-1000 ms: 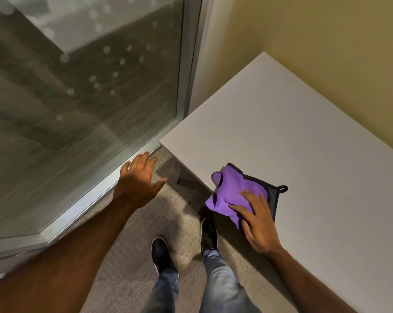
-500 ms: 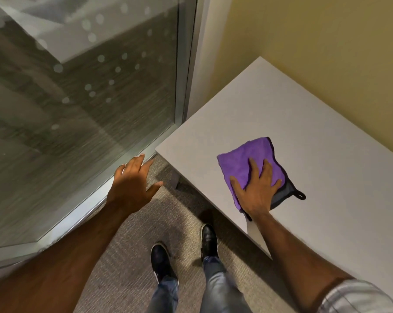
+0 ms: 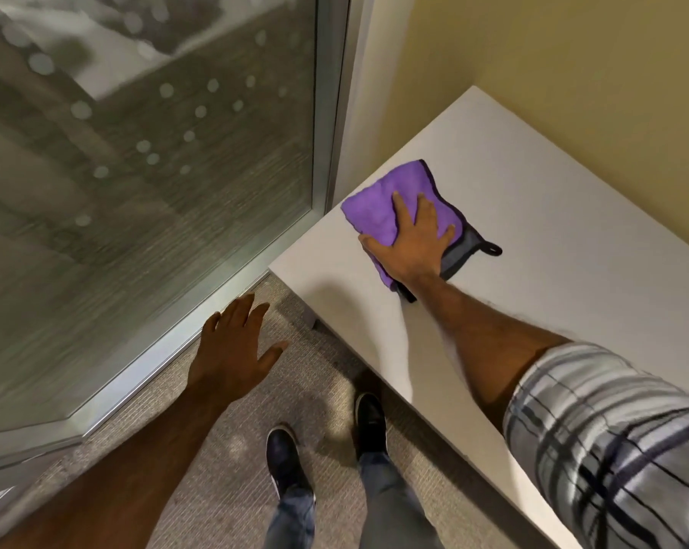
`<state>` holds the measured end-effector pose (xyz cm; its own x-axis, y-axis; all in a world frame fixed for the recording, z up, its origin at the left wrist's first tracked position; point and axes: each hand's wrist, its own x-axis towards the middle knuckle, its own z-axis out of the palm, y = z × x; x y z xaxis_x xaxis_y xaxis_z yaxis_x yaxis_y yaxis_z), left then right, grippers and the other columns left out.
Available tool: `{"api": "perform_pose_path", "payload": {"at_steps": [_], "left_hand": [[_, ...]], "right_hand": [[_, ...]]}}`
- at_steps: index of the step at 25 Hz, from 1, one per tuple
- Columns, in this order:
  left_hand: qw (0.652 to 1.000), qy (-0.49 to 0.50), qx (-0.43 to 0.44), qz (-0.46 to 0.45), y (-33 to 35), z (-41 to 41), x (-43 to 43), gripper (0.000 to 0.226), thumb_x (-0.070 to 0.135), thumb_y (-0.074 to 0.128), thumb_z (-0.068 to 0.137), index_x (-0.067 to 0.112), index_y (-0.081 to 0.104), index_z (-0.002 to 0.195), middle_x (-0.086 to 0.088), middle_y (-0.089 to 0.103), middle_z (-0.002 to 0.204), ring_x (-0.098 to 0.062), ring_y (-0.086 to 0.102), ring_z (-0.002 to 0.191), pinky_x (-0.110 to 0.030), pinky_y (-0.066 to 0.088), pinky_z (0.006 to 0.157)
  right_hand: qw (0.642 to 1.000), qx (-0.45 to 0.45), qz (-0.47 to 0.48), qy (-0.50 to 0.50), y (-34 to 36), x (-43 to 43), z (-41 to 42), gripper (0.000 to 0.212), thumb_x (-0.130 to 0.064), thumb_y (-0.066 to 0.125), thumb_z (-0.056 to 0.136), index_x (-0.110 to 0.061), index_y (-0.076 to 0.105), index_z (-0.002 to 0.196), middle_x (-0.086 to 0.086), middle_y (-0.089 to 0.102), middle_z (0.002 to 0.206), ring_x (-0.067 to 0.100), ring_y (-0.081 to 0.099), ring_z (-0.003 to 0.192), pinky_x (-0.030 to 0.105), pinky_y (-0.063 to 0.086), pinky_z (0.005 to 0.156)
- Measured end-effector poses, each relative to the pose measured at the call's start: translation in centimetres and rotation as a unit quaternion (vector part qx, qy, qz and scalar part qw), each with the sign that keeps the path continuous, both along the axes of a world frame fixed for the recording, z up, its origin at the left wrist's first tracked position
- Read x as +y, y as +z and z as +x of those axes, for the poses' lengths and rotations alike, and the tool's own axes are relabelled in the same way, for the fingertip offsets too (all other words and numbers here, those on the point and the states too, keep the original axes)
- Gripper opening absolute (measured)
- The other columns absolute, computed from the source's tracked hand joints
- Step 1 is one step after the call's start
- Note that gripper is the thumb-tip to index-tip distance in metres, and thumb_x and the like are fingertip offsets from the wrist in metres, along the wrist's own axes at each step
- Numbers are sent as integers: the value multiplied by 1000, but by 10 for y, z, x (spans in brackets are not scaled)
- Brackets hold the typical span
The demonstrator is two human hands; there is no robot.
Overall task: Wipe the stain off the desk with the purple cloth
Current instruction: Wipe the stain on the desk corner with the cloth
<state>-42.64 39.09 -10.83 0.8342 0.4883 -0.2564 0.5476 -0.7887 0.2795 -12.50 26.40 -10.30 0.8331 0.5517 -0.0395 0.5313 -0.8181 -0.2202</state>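
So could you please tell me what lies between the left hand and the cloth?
Head view: only carpet and bare desk.

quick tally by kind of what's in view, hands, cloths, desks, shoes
bare hands: 2, left hand open over the carpet, right hand flat on the cloth
purple microfibre cloth with grey backing: 1
white rectangular desk: 1
dark shoes: 2
total: 6

Right hand (image 3: 412, 243) pressed flat, fingers (image 3: 401, 210) spread; left hand (image 3: 232, 350) hangs open, palm down.
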Motion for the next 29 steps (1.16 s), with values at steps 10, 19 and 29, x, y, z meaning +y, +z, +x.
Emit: {"api": "perform_pose_path", "payload": {"at_steps": [10, 19, 29], "left_hand": [[999, 13, 26, 40, 4, -3, 30, 85, 73, 24, 85, 15, 37, 145, -14, 33, 156, -29, 32, 143, -54, 28, 113], [998, 3, 37, 45, 15, -8, 27, 79, 69, 34, 83, 12, 49, 136, -19, 46, 146, -34, 43, 135, -56, 35, 105], [999, -23, 28, 38, 23, -22, 3, 75, 67, 36, 82, 14, 52, 133, -16, 51, 142, -33, 45, 133, -57, 36, 103]], "right_hand": [[995, -16, 56, 85, -2, 47, 14, 73, -61, 56, 80, -35, 39, 146, 12, 33, 155, 34, 28, 143, 67, 9, 114], [969, 18, 47, 241, 0, 35, -80, 76, -65, 58, 80, -41, 32, 148, 5, 26, 161, 28, 21, 148, 67, 7, 115], [966, 42, 36, 252, 4, -62, -129, 57, -55, 47, 91, -46, 34, 146, 3, 26, 160, 26, 19, 148, 64, 5, 117]]}}
